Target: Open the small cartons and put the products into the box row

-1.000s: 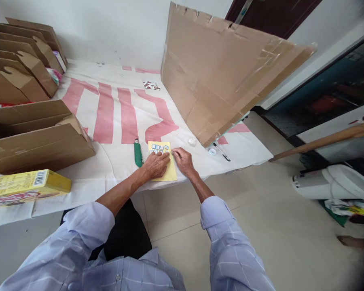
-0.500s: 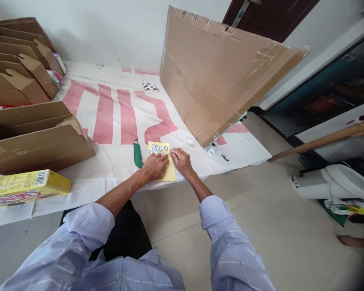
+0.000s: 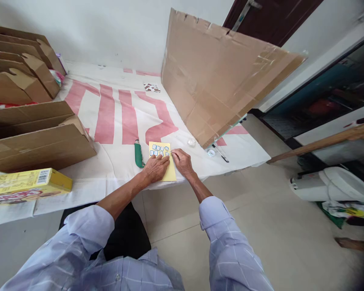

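1 head camera looks forward and down onto the table.

Cardboard boxes crowd the left of the white surface with its pink markings, and a yellow box lies just in front of the nearest one. A big cardboard sheet leans beside a pale wall, a pen near its lower corner. At far right are a wooden bar and a white bucket.

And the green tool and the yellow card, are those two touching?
Apart. The head view shows a narrow strip of white cloth between the green tool and the left edge of the yellow card.
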Motion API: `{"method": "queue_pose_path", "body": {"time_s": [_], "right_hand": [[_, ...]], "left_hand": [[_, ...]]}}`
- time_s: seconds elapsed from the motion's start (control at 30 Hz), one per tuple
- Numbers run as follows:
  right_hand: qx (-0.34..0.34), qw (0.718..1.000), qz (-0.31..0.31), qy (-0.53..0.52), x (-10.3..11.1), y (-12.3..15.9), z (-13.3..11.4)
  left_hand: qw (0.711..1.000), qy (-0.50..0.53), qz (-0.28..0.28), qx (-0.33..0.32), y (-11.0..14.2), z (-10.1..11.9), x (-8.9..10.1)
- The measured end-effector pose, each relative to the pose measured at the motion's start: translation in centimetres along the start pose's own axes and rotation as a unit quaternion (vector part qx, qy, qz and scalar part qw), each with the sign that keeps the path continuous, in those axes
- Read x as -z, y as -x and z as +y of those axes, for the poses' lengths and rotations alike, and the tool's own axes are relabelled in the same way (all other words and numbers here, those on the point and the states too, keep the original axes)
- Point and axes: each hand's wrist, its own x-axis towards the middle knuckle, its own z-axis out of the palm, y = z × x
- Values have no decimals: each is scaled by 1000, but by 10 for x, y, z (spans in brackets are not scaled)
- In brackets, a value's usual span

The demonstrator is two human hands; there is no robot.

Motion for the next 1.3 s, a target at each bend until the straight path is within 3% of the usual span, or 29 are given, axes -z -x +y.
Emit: {"method": "queue_pose_path", "body": {"time_s": [0.4, 1.3], "right_hand": [[24, 1000, 11, -6, -1, 0, 4], [115, 989, -70, 63, 6, -3, 8]], "left_hand": [[999, 10, 34, -4, 29, 2, -9], [999, 17, 40, -2, 30, 0, -12]]}}
